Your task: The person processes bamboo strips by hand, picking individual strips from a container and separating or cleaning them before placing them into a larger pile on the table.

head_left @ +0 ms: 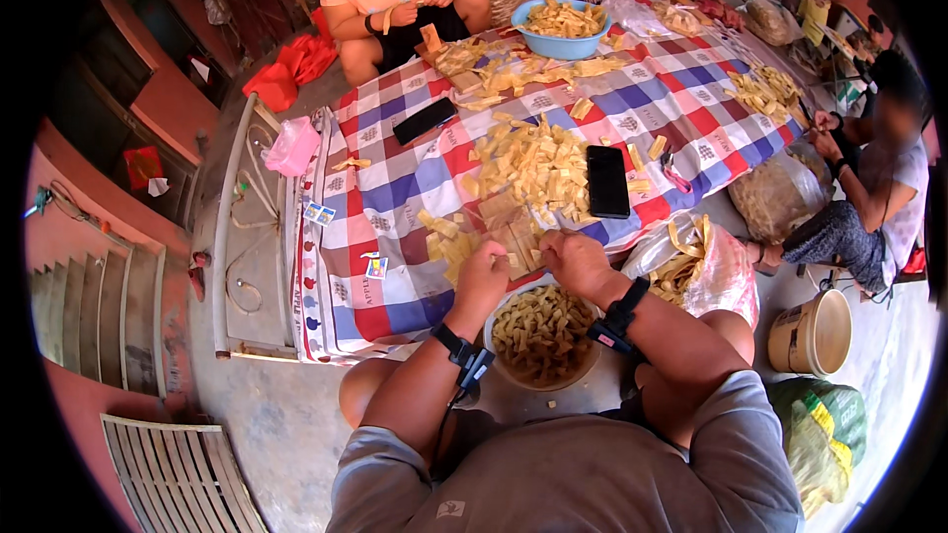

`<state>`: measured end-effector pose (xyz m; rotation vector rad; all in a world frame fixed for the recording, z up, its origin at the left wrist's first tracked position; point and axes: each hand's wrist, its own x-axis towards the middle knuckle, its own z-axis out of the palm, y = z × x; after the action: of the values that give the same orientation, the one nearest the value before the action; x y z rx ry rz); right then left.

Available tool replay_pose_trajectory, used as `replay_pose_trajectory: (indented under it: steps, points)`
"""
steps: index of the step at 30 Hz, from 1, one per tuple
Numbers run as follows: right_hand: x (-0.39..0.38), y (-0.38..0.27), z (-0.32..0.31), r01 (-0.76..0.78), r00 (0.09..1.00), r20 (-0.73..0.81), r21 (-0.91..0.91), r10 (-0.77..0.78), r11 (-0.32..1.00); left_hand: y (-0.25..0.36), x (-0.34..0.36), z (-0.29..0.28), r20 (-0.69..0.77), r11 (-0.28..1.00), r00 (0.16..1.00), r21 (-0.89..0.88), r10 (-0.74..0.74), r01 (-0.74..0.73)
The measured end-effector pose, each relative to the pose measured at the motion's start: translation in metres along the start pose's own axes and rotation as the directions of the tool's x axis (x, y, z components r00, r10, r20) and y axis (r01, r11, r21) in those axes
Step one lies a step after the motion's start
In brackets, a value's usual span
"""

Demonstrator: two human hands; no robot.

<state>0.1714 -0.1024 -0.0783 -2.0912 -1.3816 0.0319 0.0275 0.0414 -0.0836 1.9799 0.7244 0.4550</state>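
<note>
Dark capital lettering, repeated on the checked tablecloth (395, 207), legible left of the left hand (482, 281) and recurring beyond the right hand (578, 262). Markings on the tan bucket (812, 334) and green-and-yellow sack (822, 439), rightward of both hands, too small to read.

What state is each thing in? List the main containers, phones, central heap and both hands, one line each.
White tub, open, filled with yellow-brown pieces
Blue basin, open, heaped with yellow strips
Pink-and-white bag, open, yellow strips inside
Beige bucket, uncovered
Left phone, flat, screen dark
Right phone, flat, screen dark
Central heap, loose, spread out
Left hand, fingers curled, grip unclear
Right hand, fingers curled, grip unclear
</note>
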Motion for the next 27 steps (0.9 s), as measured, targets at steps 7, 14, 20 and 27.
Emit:
replay_pose_trajectory:
  steps: [7,14,20,27]
  points:
    - [-0.002,-0.007,-0.045,-0.624,0.757,0.560,0.772,0.337,0.120,0.032,-0.011,-0.034,0.324,0.615,0.902,-0.660,-0.285,0.431]
    - [-0.016,-0.018,-0.070,-0.649,0.722,0.650,0.755,0.239,-0.092,0.044,-0.018,-0.032,0.497,0.441,0.852,-0.736,-0.162,0.513]
    - [-0.020,-0.015,-0.065,-0.661,0.738,0.635,0.748,0.228,0.055,0.058,-0.022,-0.027,0.511,0.484,0.857,-0.736,-0.062,0.473]
    - [-0.022,-0.024,-0.066,-0.581,0.813,0.543,0.777,0.212,0.241,0.058,-0.020,-0.027,0.513,0.515,0.857,-0.724,-0.040,0.458]
